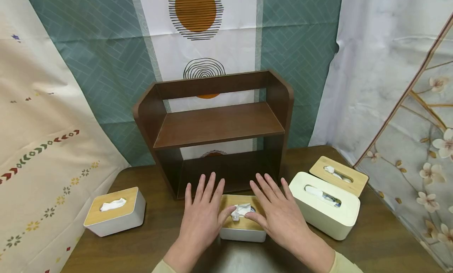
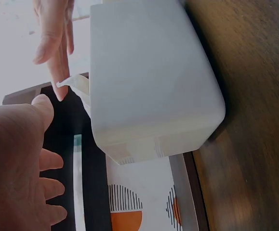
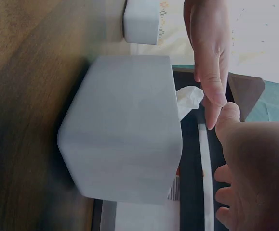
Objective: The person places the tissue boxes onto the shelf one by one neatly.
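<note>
A small tissue box (image 1: 243,235) with a wood-look lid and pale grey body stands on the table before a dark brown shelf. White tissue (image 1: 241,210) pokes up through its slot. My left hand (image 1: 201,222) hovers over the box's left side, fingers straight and spread, thumb near the tissue. On the other side my right hand (image 1: 281,216) is held the same way, palm down. Both wrist views show the grey box (image 2: 149,72) beneath the hands, with a gap between palms and lid. Neither hand grips anything.
The two-tier brown shelf (image 1: 219,123) stands behind the hands. Another wood-lidded tissue box (image 1: 124,224) sits at the left. At the right are a cream tissue box (image 1: 322,214) and, behind it, one with a wooden lid (image 1: 348,171). Patterned cloths hang around the table (image 1: 166,241).
</note>
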{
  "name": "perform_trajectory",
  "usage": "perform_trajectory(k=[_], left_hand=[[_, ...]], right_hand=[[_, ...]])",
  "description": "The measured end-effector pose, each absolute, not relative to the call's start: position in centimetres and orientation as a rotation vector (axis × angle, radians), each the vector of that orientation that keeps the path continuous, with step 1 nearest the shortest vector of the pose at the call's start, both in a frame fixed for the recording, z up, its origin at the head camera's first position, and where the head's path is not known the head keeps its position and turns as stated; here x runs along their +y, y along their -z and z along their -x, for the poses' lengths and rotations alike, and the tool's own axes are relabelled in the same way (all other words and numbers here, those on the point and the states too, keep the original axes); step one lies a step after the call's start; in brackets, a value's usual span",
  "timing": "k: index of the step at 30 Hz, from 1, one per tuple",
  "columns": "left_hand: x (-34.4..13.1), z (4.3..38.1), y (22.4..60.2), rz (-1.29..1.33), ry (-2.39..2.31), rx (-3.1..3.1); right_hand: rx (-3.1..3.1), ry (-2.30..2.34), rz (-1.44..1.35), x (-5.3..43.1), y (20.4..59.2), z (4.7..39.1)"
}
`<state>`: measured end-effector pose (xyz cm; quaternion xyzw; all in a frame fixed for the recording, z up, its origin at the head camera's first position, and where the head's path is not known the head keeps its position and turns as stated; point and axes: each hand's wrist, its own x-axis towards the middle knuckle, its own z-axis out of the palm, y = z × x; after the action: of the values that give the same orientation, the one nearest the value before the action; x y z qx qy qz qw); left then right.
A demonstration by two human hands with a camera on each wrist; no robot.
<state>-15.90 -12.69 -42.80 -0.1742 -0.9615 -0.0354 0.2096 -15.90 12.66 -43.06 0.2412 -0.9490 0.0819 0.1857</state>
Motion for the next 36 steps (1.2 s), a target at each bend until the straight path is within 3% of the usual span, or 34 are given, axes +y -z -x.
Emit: perform_trajectory(k=[36], left_hand=[[-12.6, 13.5, 43.1, 0.519, 0.24, -2.716]], right_hand=[[-2.61, -0.3, -0.729, 13.7, 44.3, 14.3]])
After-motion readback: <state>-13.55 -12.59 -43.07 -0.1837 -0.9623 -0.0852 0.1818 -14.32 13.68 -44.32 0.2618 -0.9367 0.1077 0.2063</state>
